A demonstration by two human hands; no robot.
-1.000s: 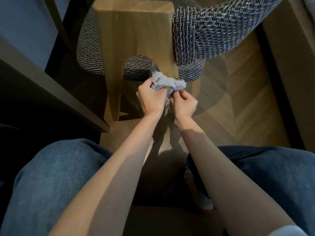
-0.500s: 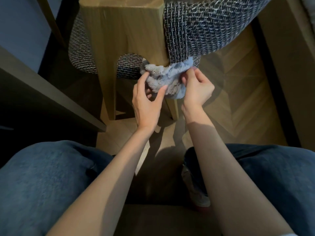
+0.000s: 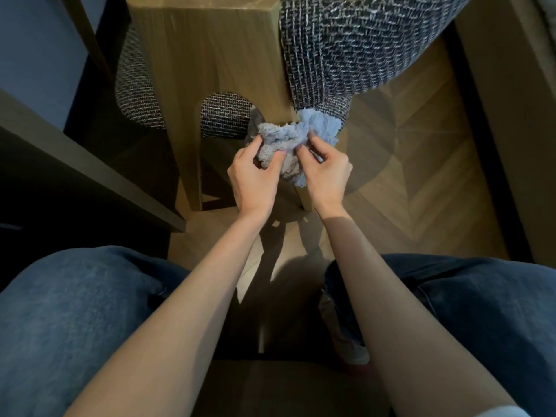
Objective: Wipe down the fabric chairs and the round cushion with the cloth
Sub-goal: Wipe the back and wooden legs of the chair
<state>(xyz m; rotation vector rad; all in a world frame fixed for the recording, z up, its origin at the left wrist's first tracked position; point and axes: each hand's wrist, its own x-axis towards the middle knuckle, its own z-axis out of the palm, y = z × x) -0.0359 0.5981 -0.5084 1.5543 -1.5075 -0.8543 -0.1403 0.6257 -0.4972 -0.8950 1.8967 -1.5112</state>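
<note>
Both hands grip the cloth (image 3: 282, 139) from the head view. The left hand (image 3: 255, 176) curls its thumb and fingers round the bunched left part, and the right hand (image 3: 326, 173) pinches the right part between thumb and bent fingers. The cloth is a fluffy, pale blue-grey wad. It is pressed against the right leg of the wooden chair frame (image 3: 216, 70), just under the place where the woven backrest (image 3: 361, 49) meets the wood. One fold of it reaches left into the arched cut-out of the frame and lies in shadow. A lighter fold spreads to the right and touches the lower edge of the backrest fabric.

Through the arch, and to the left of the frame, the seat upholstery (image 3: 224, 115) shows in the same dark tweed with pale threads. The chair stands on a herringbone wood floor (image 3: 421, 164), and its legs reach the floor just beyond the person's wrists.

Both forearms are bare and stretch forward from the bottom edge. They pass between two knees in blue jeans (image 3: 75, 311). A light-coloured shoe (image 3: 343, 335) shows under the right forearm, partly hidden by it. A dark tabletop edge (image 3: 75, 164) runs diagonally along the left side, and a tall wooden panel (image 3: 511, 115) stands at the right. The scene is dim, with the light falling on the hands and the frame.
</note>
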